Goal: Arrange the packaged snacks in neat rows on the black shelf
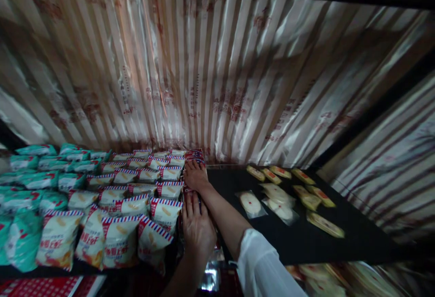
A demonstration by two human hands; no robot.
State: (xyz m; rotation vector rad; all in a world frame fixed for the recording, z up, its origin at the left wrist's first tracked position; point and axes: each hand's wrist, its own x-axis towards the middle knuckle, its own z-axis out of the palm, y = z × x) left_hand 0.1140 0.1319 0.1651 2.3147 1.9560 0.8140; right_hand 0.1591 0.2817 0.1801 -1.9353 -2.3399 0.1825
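Note:
My right hand lies flat, fingers stretched forward, on a row of dark red-and-blue packages at the middle of the shelf. Closer to me, my left hand rests palm down on the same row, its fingers extended and touching the packages. Both hands cover much of this row. Directly to the left stand several rows of white snack bags with red lettering and red-and-blue striped tops. The nearest striped bags touch or almost touch my left hand's side; I cannot tell which.
Teal bags fill the shelf's left end. Round white items in clear wrap and yellow packs lie on the black shelf to the right. Striped, creased sheeting hangs behind. More packages show below the shelf edge.

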